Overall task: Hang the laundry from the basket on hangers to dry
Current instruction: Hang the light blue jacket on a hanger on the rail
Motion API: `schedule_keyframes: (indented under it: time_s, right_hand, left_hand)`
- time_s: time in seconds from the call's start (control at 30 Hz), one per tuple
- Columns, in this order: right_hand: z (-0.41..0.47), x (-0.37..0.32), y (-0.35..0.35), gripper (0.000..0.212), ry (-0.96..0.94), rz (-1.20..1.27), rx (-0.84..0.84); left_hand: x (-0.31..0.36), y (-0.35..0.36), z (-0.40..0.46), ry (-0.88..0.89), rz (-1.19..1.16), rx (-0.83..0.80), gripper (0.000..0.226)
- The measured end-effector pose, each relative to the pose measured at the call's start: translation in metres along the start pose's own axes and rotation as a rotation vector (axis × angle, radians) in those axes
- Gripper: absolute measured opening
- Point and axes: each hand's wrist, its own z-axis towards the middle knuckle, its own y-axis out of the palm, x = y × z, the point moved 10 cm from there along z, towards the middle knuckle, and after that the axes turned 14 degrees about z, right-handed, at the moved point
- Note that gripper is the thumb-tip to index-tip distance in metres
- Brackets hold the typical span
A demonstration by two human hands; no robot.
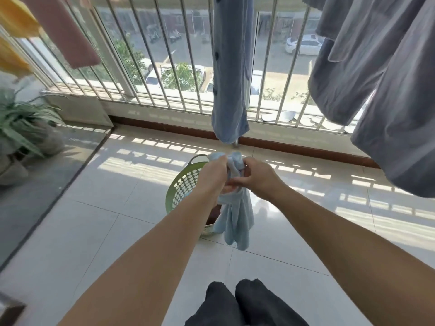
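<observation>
While both hands' grips, left (215, 175) and right (256, 176), clutch it, the pale-blue garment (236, 220) hangs bunched.

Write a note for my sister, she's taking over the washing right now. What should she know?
Left hand and right hand: both grip one light blue cloth, held up over the green basket on the floor.
Done: a blue garment, grey garments and a pink cloth already hang overhead.
Left: get this cloth onto a hanger; none is in view. The basket's inside is mostly hidden, so check it.
</observation>
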Motion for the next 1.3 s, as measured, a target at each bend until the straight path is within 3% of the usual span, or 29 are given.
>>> schedule_keyframes:
  time_s: [0.1, 0.2, 0.23, 0.3, 0.33, 0.4, 0.47, 0.57, 0.7, 0.83, 0.93, 1.03, 1.17, 1.3]
  right_hand:
    - [0.013, -0.012, -0.003, 0.024, -0.065, 0.053, 0.055]
    - [0.022, -0.026, 0.003, 0.021, -0.117, 0.107, -0.002]
    - [0.025, -0.032, 0.006, 0.020, -0.123, 0.131, -0.030]
    - [0.032, -0.042, 0.010, 0.022, -0.127, 0.181, -0.081]
    - [0.036, -0.047, 0.012, 0.022, -0.133, 0.205, -0.106]
    - [0.042, -0.058, 0.016, 0.023, -0.139, 0.259, -0.149]
    - [0.050, -0.065, 0.020, 0.022, -0.134, 0.297, -0.182]
    - [0.065, -0.066, 0.025, 0.023, -0.083, 0.342, -0.194]
    - [0.091, -0.056, 0.046, 0.044, 0.046, 0.498, -0.274]
    - [0.110, -0.042, 0.090, 0.050, 0.155, 0.156, -0.376]
    - [0.132, -0.035, 0.112, 0.034, 0.180, 0.016, -0.277]
    - [0.154, -0.030, 0.118, 0.010, 0.261, 0.124, -0.098]
    - [0.175, -0.017, 0.124, 0.012, 0.359, 0.374, 0.065]
    - [0.199, -0.011, 0.135, 0.010, 0.353, 0.380, 0.112]
  left_hand:
    - [0.009, -0.015, -0.004, 0.016, -0.027, 0.023, 0.019]
    - [0.021, -0.057, 0.000, 0.198, 0.266, 0.271, 0.008]
    - [0.024, -0.071, -0.001, 0.242, 0.413, 0.354, 0.017]
    - [0.019, -0.084, 0.008, 0.246, 0.649, 0.382, 0.064]
    - [0.016, -0.087, 0.015, 0.235, 0.727, 0.350, 0.085]
    - [0.014, -0.086, 0.032, 0.264, 0.855, 0.228, 0.098]
    - [0.019, -0.081, 0.049, 0.360, 0.790, 0.057, 0.082]
    - [0.026, -0.088, 0.070, 0.369, 0.561, -0.091, 0.043]
    - [0.046, -0.103, 0.101, 0.451, 0.508, -0.257, 0.038]
    - [0.061, -0.125, 0.127, 0.484, 0.608, -0.380, 0.031]
    - [0.067, -0.146, 0.144, 0.491, 0.675, -0.425, 0.026]
    - [0.067, -0.169, 0.166, 0.484, 0.750, -0.427, 0.011]
    - [0.059, -0.189, 0.195, 0.461, 0.727, -0.388, 0.022]
    - [0.044, -0.180, 0.222, 0.433, 0.636, -0.398, 0.026]
